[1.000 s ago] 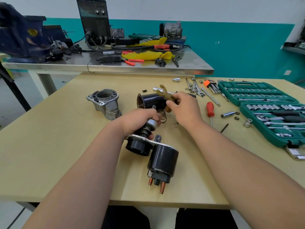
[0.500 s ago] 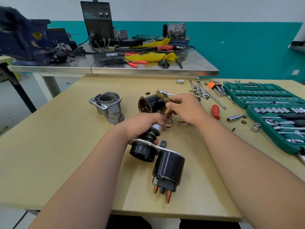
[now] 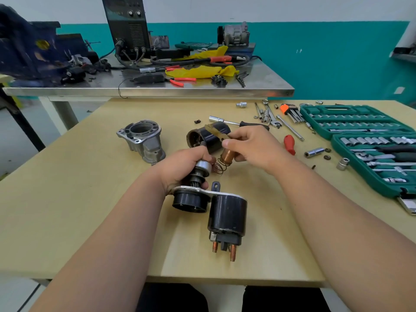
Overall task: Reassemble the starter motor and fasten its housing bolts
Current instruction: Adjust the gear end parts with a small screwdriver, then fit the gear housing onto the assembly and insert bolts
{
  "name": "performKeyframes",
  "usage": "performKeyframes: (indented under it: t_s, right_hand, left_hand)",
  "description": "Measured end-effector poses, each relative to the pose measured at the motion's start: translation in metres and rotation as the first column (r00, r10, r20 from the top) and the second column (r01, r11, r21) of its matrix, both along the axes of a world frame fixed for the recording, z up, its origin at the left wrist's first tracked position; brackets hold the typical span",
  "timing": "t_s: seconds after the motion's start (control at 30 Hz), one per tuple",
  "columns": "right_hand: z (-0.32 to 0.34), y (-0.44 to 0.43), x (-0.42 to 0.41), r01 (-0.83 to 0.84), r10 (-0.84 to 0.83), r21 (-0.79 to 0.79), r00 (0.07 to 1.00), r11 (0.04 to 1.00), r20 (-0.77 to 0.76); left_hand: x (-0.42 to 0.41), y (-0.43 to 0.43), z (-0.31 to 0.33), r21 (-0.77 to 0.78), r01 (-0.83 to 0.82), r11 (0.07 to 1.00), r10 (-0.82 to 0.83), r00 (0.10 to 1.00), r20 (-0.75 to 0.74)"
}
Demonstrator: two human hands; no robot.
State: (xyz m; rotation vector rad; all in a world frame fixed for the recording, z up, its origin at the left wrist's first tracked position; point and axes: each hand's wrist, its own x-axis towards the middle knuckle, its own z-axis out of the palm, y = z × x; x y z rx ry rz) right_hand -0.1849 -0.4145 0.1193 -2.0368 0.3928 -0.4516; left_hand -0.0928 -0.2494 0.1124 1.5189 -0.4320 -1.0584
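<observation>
Left hand gripped the drive gear of the starter, with its fingers curled round the shaft just above the metal plate. Below that plate sat a black cup and, beside it, the black solenoid. Its copper terminals pointed toward the near edge of the table. The starter was low over the table in front of the person, possibly resting on it, though the angle did not settle that.

Right hand was raised just beyond the left. Its thumb and forefinger pinched a brown fork, which stuck out up and to the left. A copper plunger was held under the same hand, with a coil spring at its lower end, close to the drive gear.

Behind both hands the black yoke lay on its side with its open end facing left. Left of it, apart from the hands, stood the grey nose housing, its bore facing up.

A nut driver lay beyond the right hand, and a red screwdriver lay to its right. Next came a loose socket and an open green socket case along the table's right side. Hex keys in an orange holder lay near the far edge, among small wrenches.

Behind the table stood a steel bench with a blue vise, a black welder and a yellow cloth.
</observation>
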Motion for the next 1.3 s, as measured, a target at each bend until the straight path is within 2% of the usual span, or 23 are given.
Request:
performKeyframes:
  t_s: [0.17,0.3,0.5,0.57,0.63,0.7,0.77,0.83,0.97,1.1,1.2,1.3]
  right_hand:
    - [-0.012,0.019,0.000,0.170,-0.151,-0.094,0.972,0.981,0.179]
    - [-0.016,0.024,0.002,0.106,-0.098,-0.205,0.994,0.973,0.048]
    - [-0.020,0.020,-0.008,-0.045,-0.016,-0.493,0.993,0.869,-0.119]
    - [-0.021,0.024,-0.007,0.035,-0.070,-0.458,0.996,0.888,-0.059]
    - [-0.013,0.027,-0.009,0.076,-0.071,-0.337,0.997,0.938,0.026]
    - [0.002,0.026,-0.018,0.043,-0.023,-0.198,0.995,0.979,0.102]
    - [0.018,0.023,-0.033,-0.088,0.100,-0.077,0.981,0.993,0.166]
    - [0.030,0.025,-0.049,-0.227,0.227,-0.021,0.956,0.974,0.186]
    - [0.036,0.036,-0.058,-0.272,0.288,-0.192,0.956,0.943,0.063]
    - [0.043,0.045,-0.061,-0.267,0.279,-0.242,0.960,0.933,0.017]
    - [0.048,0.045,-0.071,-0.256,0.261,-0.338,0.965,0.906,-0.030]
    - [0.049,0.050,-0.079,-0.214,0.237,-0.453,0.972,0.865,-0.006]
  left_hand:
    - [-0.002,0.003,0.002,-0.018,-0.008,1.000,0.008,1.000,-0.027]
    - [-0.001,0.005,0.000,-0.029,-0.017,0.999,0.016,1.000,-0.018]
    - [0.000,0.009,-0.002,-0.054,-0.024,0.998,0.022,0.999,-0.038]
    - [-0.001,0.009,-0.001,-0.055,-0.019,0.998,0.018,0.999,-0.033]
    - [-0.006,0.012,0.002,-0.087,-0.043,0.995,0.043,0.999,0.007]
    - [-0.009,0.015,0.003,-0.129,-0.102,0.986,0.115,0.989,0.094]
    - [-0.011,0.021,0.004,-0.163,-0.155,0.974,0.185,0.964,0.192]
    - [-0.013,0.024,0.008,-0.206,-0.206,0.957,0.258,0.928,0.268]
    - [-0.015,0.027,0.021,-0.362,-0.311,0.879,0.439,0.823,0.360]
    - [-0.025,0.028,0.040,-0.449,-0.241,0.860,0.460,0.745,0.483]
    - [-0.034,0.030,0.049,-0.443,-0.202,0.873,0.450,0.683,0.575]
    - [-0.039,0.033,0.052,-0.411,-0.207,0.888,0.451,0.570,0.687]
